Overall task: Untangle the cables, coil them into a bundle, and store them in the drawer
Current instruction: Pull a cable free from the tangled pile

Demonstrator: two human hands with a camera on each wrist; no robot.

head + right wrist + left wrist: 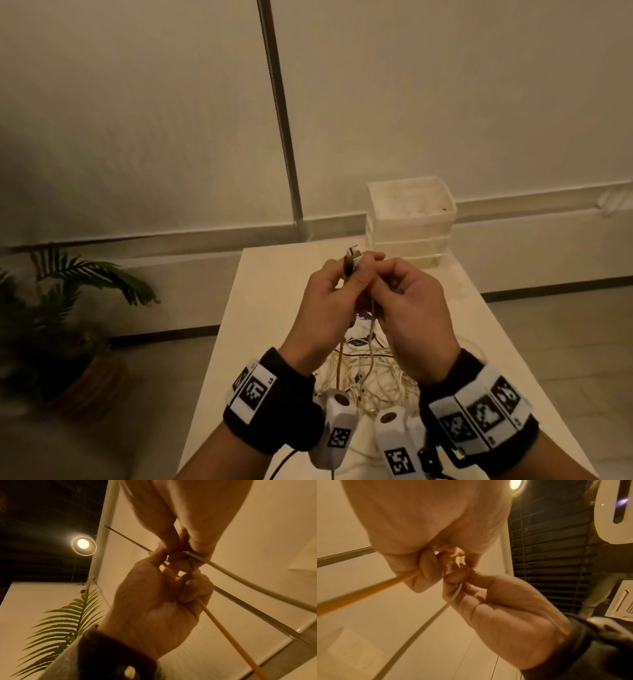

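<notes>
Both hands are raised together above the tangled cable pile (370, 380) on the white table (270, 284). My left hand (334, 291) grips a yellow cable (368, 589) in its curled fingers, and a small plug (352, 256) sticks up above them. Thumb and fingers of my right hand (394, 284) pinch a thin white cable (423, 626) close against the left fingers. Both cables hang down to the pile. The right wrist view shows the yellow cable (231, 639) leaving the left fist and the white cable (248, 582) leaving the right fingers. A white stacked drawer unit (411, 219) stands at the table's far end.
A potted palm (68, 308) stands on the floor to the left of the table. A metal pole (281, 120) runs up the wall behind. The table's left edge and right edge drop to tiled floor.
</notes>
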